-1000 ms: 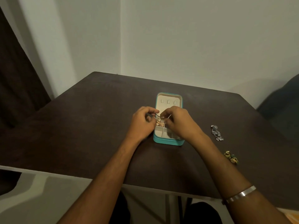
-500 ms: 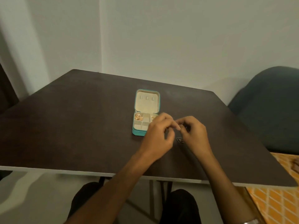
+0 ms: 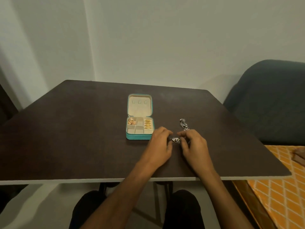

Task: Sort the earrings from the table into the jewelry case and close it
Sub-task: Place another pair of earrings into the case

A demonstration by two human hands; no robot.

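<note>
The teal jewelry case [image 3: 138,138] lies open on the dark table [image 3: 74,129], its lid flat behind it. Rose-gold earrings [image 3: 132,121] fill its back left compartment and gold earrings [image 3: 148,125] its right one. Just right of the case a pair of silver triangular earrings [image 3: 175,140] lies on the table between my hands. My left hand [image 3: 160,143] and my right hand [image 3: 194,145] both have curled fingers pinching at this pair from either side. A long silver earring [image 3: 183,125] lies just behind my right hand.
A dark blue chair [image 3: 267,103] stands at the table's right side. An orange patterned cloth [image 3: 280,195] lies below the right edge. The table's front edge [image 3: 99,180] runs close to my forearms, and a pale wall is behind.
My hands left the case, where they were handling an earring, and moved right to the triangular earrings on the table. The view has shifted to the right.
</note>
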